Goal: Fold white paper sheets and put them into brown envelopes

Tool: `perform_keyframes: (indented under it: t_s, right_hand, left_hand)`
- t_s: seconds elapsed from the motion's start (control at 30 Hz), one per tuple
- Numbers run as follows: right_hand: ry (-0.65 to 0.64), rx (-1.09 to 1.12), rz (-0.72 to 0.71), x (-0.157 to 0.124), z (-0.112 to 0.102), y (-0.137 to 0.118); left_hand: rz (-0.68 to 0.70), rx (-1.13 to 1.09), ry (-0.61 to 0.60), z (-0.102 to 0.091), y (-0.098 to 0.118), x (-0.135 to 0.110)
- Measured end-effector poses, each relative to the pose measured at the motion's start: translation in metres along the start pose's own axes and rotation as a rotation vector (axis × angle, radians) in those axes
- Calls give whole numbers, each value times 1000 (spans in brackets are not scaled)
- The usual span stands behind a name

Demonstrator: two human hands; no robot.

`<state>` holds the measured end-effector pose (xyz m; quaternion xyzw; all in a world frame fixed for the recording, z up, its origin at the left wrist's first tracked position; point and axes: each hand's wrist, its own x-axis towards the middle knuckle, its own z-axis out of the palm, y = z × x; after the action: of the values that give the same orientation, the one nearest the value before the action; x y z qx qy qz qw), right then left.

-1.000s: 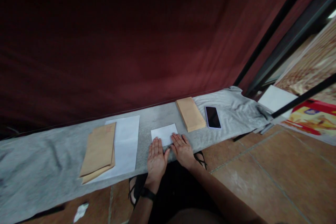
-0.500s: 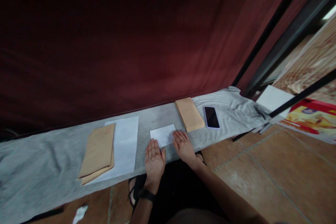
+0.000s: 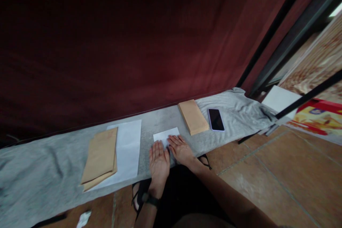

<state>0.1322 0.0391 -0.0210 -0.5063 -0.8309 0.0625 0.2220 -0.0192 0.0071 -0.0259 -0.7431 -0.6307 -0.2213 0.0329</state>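
A small folded piece of white paper (image 3: 166, 134) lies on the grey cloth in front of me, its lower part covered by my hands. My left hand (image 3: 159, 160) rests flat on its left side, fingers stretched out. Over its right side lies my right hand (image 3: 181, 149), also flat with the fingers extended. Just right of the paper is a stack of brown envelopes (image 3: 194, 117). Farther left, more brown envelopes (image 3: 100, 155) overlap larger white sheets (image 3: 128, 148).
The grey cloth (image 3: 34, 171) covers a long narrow surface along a dark red curtain (image 3: 133, 60). A phone (image 3: 216, 119) lies right of the envelope stack. Black poles (image 3: 275, 28) and a colourful red box (image 3: 319, 117) stand at the right. A white scrap (image 3: 83, 219) is on the tiled floor.
My right hand has slid left across the white paper, closer to my left hand, covering more of it. My left hand has hardly moved.
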Motion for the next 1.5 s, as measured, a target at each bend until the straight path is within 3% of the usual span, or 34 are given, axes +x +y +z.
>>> perform_keyframes:
  t_s: [0.17,0.3,0.6,1.03,1.3,1.5]
  right_hand:
    - [-85,-5,-18,-1,-1,2]
    - [-112,-19,-3,-1,-4,1]
    - [-74,-80,84,0,2,1]
    - [90,-69,261,-2,4,4]
    - [127,-79,265,-6,5,11]
    - [116,-15,154,2,1,8]
  left_hand:
    - [70,-46,-139,7,20,24]
    - [56,-7,-187,14,21,27]
    - [45,61,-143,14,11,18]
    - [-69,97,-76,10,-3,14]
    - [-95,95,-83,11,3,15]
    - [-92,123,-99,10,5,15]
